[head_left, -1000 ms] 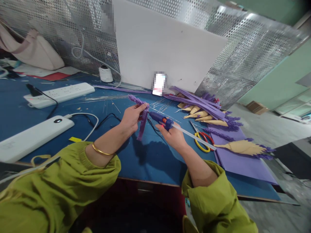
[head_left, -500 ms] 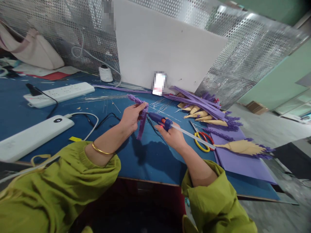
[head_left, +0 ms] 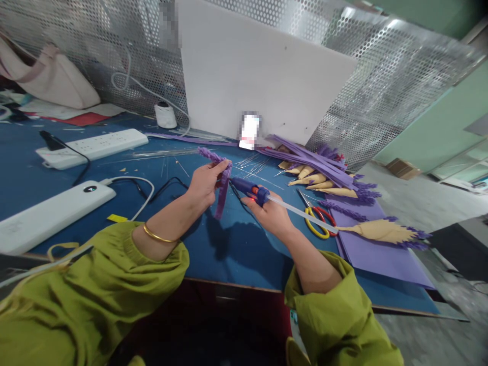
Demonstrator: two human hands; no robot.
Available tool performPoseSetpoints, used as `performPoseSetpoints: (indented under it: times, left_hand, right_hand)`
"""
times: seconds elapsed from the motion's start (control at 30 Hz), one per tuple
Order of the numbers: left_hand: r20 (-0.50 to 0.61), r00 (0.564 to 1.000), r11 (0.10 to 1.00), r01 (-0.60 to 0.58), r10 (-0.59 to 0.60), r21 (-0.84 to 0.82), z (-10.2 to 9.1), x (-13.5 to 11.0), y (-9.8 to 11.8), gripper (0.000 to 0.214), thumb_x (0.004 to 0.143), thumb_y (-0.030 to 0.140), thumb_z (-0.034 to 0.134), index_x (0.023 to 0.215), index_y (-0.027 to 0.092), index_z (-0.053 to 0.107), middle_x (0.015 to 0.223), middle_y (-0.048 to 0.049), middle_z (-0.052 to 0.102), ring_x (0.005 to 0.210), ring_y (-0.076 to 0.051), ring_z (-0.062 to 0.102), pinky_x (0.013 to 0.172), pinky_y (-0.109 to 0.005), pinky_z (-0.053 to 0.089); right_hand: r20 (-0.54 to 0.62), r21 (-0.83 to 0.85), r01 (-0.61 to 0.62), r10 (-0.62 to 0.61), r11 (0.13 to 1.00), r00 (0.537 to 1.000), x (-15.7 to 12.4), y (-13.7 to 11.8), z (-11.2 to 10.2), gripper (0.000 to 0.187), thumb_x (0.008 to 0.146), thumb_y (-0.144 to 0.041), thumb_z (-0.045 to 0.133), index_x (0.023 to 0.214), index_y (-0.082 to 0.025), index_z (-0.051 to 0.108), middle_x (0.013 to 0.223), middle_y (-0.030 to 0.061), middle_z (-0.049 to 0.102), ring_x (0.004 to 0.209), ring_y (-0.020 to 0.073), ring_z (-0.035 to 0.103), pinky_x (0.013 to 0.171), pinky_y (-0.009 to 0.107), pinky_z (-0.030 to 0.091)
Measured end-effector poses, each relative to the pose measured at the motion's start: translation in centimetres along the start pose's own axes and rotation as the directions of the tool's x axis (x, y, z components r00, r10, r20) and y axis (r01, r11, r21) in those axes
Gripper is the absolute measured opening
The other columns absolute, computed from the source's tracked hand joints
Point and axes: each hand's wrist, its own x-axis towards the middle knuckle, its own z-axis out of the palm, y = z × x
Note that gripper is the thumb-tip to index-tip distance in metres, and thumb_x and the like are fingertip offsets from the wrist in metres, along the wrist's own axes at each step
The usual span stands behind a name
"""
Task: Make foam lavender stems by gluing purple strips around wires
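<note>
Pinched in my left hand (head_left: 207,184) is a purple paper lavender sprig (head_left: 209,154), its flowered tip pointing to the upper left. A loose fringed purple strip (head_left: 222,197) hangs down from those fingers. My right hand (head_left: 271,212) grips a blue hot glue gun (head_left: 244,186), with a long translucent glue stick (head_left: 301,213) running out of its back. The gun's nozzle is close beside the strip; whether it touches cannot be made out. Scissors (head_left: 319,222) with yellow and red handles lie right of my right hand.
Wrapped paper lavender stems (head_left: 310,179), purple strips (head_left: 316,160) and purple sheets (head_left: 385,259) lie on the right. Thin wires (head_left: 251,165) are scattered behind my hands. Left are a power strip (head_left: 102,145), a white power bank (head_left: 57,213) and thread (head_left: 165,116). A lit phone (head_left: 249,132) stands behind.
Both hands keep nearly the same pose. The glue gun and the strip have shifted very slightly left.
</note>
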Motion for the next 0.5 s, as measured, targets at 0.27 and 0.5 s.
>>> performPoseSetpoints:
  times: [0.27, 0.5]
  left_hand:
    - [-0.019, 1.0, 1.0, -0.006, 0.006, -0.001, -0.05, 0.22, -0.05, 0.018, 0.063, 0.023, 0.079, 0.075, 0.012, 0.071, 0.065, 0.0004, 0.062, 0.052, -0.007, 0.049, 0.045, -0.02, 0.034]
    - [-0.028, 1.0, 1.0, 0.009, -0.009, -0.017, -0.03, 0.39, -0.26, 0.021, 0.059, 0.022, 0.083, 0.068, 0.012, 0.068, 0.059, 0.0012, 0.06, 0.049, -0.006, 0.046, 0.043, -0.019, 0.031]
  right_hand:
    - [0.029, -0.03, 0.03, -0.029, 0.999, 0.999, 0.0, -0.28, -0.11, 0.036, 0.087, -0.056, 0.052, 0.085, -0.022, 0.062, 0.081, 0.0046, 0.066, 0.079, 0.0214, 0.063, 0.071, 0.03, 0.046]
    - [0.023, -0.035, 0.033, -0.033, 0.999, 0.999, 0.0, -0.31, -0.03, 0.036, 0.087, -0.056, 0.051, 0.083, -0.022, 0.062, 0.081, 0.0048, 0.066, 0.078, 0.0215, 0.063, 0.07, 0.029, 0.046]
